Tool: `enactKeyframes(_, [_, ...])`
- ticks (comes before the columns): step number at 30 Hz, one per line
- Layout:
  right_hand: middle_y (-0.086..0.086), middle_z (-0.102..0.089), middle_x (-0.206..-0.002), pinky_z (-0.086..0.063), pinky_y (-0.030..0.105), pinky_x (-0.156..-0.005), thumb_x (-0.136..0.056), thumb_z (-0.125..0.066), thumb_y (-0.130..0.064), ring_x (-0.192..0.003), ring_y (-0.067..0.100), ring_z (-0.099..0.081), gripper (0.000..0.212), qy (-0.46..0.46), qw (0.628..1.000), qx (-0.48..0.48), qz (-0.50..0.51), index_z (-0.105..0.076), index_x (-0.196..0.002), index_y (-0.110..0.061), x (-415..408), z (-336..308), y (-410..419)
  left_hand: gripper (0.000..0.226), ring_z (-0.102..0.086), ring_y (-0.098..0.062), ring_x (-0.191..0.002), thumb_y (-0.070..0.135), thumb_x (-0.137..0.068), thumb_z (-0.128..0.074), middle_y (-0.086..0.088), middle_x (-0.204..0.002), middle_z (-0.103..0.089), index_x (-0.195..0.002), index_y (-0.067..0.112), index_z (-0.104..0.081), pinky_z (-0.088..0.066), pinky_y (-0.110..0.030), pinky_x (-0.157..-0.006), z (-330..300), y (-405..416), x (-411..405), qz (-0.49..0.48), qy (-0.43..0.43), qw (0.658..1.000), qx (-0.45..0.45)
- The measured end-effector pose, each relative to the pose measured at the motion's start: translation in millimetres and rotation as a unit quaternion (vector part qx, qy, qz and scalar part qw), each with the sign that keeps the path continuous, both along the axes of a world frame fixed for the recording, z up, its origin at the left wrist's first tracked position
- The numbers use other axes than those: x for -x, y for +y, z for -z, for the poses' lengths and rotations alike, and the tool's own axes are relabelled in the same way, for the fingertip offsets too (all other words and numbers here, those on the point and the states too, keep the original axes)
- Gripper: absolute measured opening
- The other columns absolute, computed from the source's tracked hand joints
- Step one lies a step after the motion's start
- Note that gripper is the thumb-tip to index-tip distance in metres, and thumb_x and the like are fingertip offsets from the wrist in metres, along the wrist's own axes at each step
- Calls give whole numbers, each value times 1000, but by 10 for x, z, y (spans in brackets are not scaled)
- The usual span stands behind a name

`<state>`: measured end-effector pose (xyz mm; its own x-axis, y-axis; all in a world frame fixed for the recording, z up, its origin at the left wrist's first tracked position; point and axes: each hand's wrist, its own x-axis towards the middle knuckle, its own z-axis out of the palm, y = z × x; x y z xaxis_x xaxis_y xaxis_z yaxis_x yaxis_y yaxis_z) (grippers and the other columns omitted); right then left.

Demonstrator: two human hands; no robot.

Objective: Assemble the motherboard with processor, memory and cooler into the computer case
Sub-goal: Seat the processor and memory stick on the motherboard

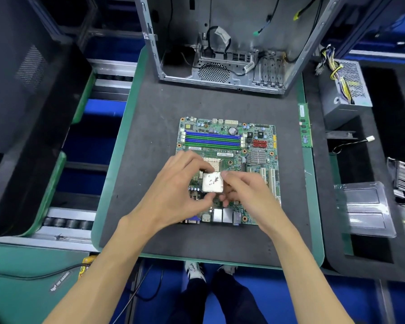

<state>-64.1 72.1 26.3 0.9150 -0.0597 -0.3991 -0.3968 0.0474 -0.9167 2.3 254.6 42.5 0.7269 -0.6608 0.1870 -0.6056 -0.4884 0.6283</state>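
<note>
A square silver processor with smears of grey thermal paste on its lid (212, 182) is held just above the green printed-circuit motherboard (227, 146), pinched between both hands: the left hand (180, 183) has its grip closed on the chip's left side, index finger at the upper corner and thumb at the lower edge, while the right hand (246, 188) grasps the right side with fingertips curled round the edge. The chip sits slightly below and to the right of the pale square processor socket (212, 163), part of which shows between the left hand's fingers. The motherboard lies flat in the middle of the dark grey mat with green border that covers the tabletop (147, 146), its blue and green memory slots (212, 139) towards the far side and its metal rear ports (221, 215) facing the person. Beyond it, at the mat's far edge, stands the open bare-metal computer case (222, 54) with loose black cables inside. A green memory stick (305, 125) lies along the mat's right border, well apart from the board. Further right, a grey boxed power supply with yellow and black wires (344, 87) rests in a black foam tray.
</note>
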Motion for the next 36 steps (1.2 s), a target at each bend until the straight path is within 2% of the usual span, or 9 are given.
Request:
enactKeyframes(2, [-9,-67,-67,-48,17,-59,-100,-59,-20,-60,4,-60,27,-47,987,151,15,-76,-85,-34,-23,95,-51,39,-52,-17,-105,21,-74,-79,5,-107,-57,-110,16,-64,-45,-36,-92,41,74,-44,-16,8,1000,-16])
enactKeyframes(4, [-13,-65,-72,-44,12,-59,-97,-65,-16,-66,2,-58,19,-92,954,283,28,-74,-101,-32,-70,181,-116,39,-51,-17,-104,21,-74,-79,6,-107,-56,-110,18,-64,-45,-35,-91,91,135,-95,-38,15,999,-24])
enactKeyframes(7, [-14,-63,-78,-45,12,-62,-93,-71,-17,-69,7,-57,22,-140,931,336,18,-73,-112,-28,-179,254,-173,40,-50,-17,-103,20,-74,-80,5,-109,-56,-111,19,-64,-45,-37,-91,174,168,-176,-52,19,997,-45])
enactKeyframes(9, [-17,-63,-79,-50,20,-66,-92,-73,-21,-67,9,-56,24,-163,916,368,4,-73,-115,-27,-281,277,-187,41,-50,-17,-104,22,-74,-79,5,-109,-56,-112,20,-63,-44,-38,-92,226,152,-218,-52,15,997,-61])
enactKeyframes(11, [-23,-62,-77,-53,30,-69,-92,-73,-27,-67,5,-54,19,-181,897,404,-11,-76,-111,-28,-390,296,-208,41,-50,-17,-104,24,-75,-78,6,-109,-55,-112,20,-63,-42,-37,-93,273,114,-250,-45,6,997,-67])
enactKeyframes(13, [-29,-57,-73,-52,32,-69,-91,-74,-32,-69,0,-50,12,-201,879,433,-15,-79,-101,-27,-465,323,-225,40,-49,-16,-104,26,-75,-77,7,-108,-56,-112,20,-64,-38,-34,-92,313,63,-267,-35,0,997,-69])
enactKeyframes(17, [-17,-66,-77,-42,17,-66,-89,-78,-30,-74,2,-47,14,-241,864,441,33,-81,-97,-19,-451,403,-213,40,-48,-15,-107,28,-77,-77,6,-111,-57,-114,20,-64,-35,-33,-91,377,-28,-308,-21,-5,997,-69])
enactKeyframes(24, [-7,-75,-82,-48,22,-68,-88,-79,-25,-76,8,-58,14,-236,886,398,34,-81,-97,-14,-465,417,-224,41,-47,-15,-109,32,-77,-77,9,-110,-56,-115,23,-64,-29,-29,-89,445,-111,-380,-14,-18,995,-94])
enactKeyframes(36, [-8,-73,-78,-49,24,-64,-87,-79,-25,-73,11,-60,13,-240,894,377,40,-81,-94,-15,-468,454,-238,41,-47,-15,-111,34,-78,-80,8,-111,-54,-117,22,-68,-23,-26,-90,449,-113,-368,-13,-5,995,-95])
